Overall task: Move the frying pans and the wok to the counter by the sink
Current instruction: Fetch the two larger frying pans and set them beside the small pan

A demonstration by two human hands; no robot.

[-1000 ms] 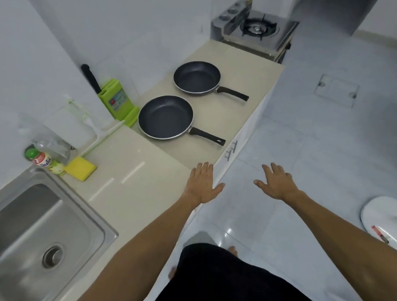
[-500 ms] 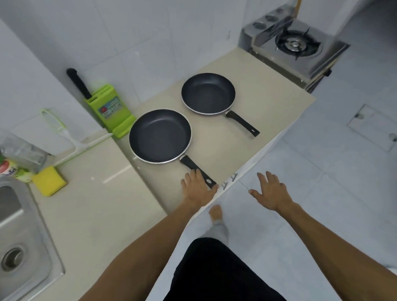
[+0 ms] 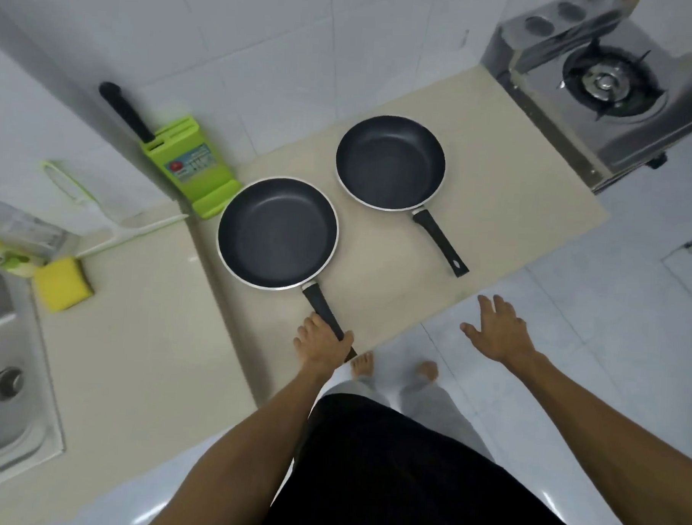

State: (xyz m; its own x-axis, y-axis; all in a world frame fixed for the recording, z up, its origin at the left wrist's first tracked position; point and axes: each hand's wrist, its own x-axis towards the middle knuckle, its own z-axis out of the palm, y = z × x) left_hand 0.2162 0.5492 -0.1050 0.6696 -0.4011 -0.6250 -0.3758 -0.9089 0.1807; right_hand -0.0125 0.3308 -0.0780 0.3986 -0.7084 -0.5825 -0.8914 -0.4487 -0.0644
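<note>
Our left hand (image 3: 321, 346) wraps the near frying pan (image 3: 277, 232) by its handle, pan just ahead on the counter (image 3: 497, 213). Our right hand (image 3: 498, 331) hangs spread; the far pan (image 3: 390, 162) lies ahead-left.

Near pan (image 3: 277, 232): round, dark non-stick inside, pale rim; upright and empty on the beige surface (image 3: 497, 213); black handle (image 3: 326, 315) points toward the viewer, its end under the left hand (image 3: 323, 346).
Far pan (image 3: 390, 162): same kind, slightly smaller, upright, empty; just beside the near pan; black handle (image 3: 440, 242) free, pointing toward the surface's front edge.
</note>
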